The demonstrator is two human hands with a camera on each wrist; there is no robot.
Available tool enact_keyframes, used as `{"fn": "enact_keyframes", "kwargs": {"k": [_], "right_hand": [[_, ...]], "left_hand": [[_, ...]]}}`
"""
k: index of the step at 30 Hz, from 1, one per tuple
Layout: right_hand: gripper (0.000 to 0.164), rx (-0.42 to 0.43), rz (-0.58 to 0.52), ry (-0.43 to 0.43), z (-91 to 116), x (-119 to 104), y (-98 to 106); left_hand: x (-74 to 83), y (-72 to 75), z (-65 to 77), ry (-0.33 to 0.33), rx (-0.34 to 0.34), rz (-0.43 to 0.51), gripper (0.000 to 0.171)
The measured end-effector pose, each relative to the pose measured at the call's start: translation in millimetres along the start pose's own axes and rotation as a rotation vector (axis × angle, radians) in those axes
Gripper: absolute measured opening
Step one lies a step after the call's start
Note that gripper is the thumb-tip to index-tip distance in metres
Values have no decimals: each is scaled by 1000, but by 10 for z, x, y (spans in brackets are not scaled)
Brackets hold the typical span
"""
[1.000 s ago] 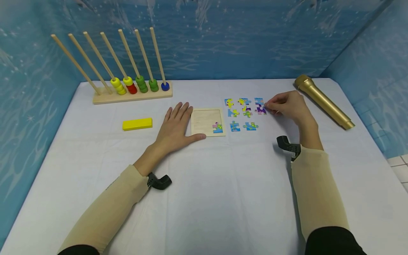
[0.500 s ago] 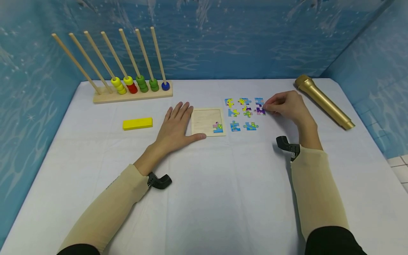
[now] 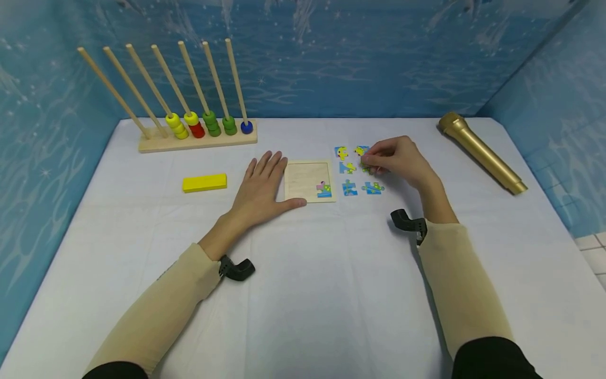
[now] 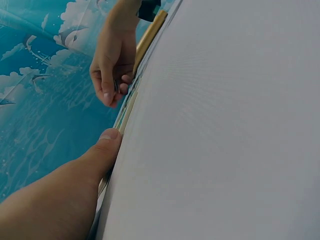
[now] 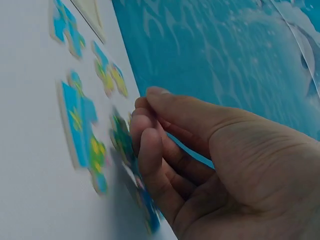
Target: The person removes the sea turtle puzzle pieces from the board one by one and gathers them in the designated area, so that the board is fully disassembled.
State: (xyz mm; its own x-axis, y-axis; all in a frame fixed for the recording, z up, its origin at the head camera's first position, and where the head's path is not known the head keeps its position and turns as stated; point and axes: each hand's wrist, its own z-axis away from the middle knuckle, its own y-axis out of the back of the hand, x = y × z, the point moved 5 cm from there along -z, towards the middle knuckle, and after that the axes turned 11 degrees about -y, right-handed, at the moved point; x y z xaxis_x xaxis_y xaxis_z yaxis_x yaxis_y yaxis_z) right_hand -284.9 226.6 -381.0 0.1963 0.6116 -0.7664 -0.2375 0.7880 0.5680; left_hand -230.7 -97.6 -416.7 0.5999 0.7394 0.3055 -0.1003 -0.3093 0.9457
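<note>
In the head view my left hand (image 3: 258,192) lies flat on the table, fingers spread and touching the left edge of a square wooden puzzle tray (image 3: 305,198). One puzzle piece (image 3: 324,190) sits in its lower right corner. My right hand (image 3: 400,160) hovers over the loose puzzle pieces (image 3: 373,188), thumb and fingertips together at a yellow-and-blue piece (image 3: 361,150). In the right wrist view no piece shows between those fingertips; a darker piece (image 5: 121,135) lies just beyond them. The rightmost pieces are covered by the right hand in the head view.
A yellow block (image 3: 204,183) lies left of the left hand. At the back left stands a wooden rack (image 3: 199,143) with tall pegs and coloured beads. A gold microphone (image 3: 483,152) lies at the right. Blue printed cloth (image 3: 303,68) walls the table in.
My right hand has moved left from the purple piece at the right side of the group to the middle pieces. The left hand has stayed in place.
</note>
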Motion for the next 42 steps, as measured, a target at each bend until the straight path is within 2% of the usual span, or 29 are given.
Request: {"fn": "enact_keyframes", "kwargs": {"k": [9,18,25,32,40,42], "right_hand": [[20,-177,-12,118,48,-347,-475],[16,-277,-5,160,55,-402,-764],[14,-260,64,154,92,-459,-806],[17,-283,162,150,133,-473,-793],[21,-305,179,68,188,-472,-803],[21,-298,174,71,192,-474,-818]], "left_hand": [[-16,20,0,0,11,0,112],[-25,41,25,0,28,19,110],[-44,48,42,3,33,14,111],[-31,32,-3,-6,36,3,111],[-18,14,-18,-2,35,5,110],[-33,13,-7,2,35,3,111]]}}
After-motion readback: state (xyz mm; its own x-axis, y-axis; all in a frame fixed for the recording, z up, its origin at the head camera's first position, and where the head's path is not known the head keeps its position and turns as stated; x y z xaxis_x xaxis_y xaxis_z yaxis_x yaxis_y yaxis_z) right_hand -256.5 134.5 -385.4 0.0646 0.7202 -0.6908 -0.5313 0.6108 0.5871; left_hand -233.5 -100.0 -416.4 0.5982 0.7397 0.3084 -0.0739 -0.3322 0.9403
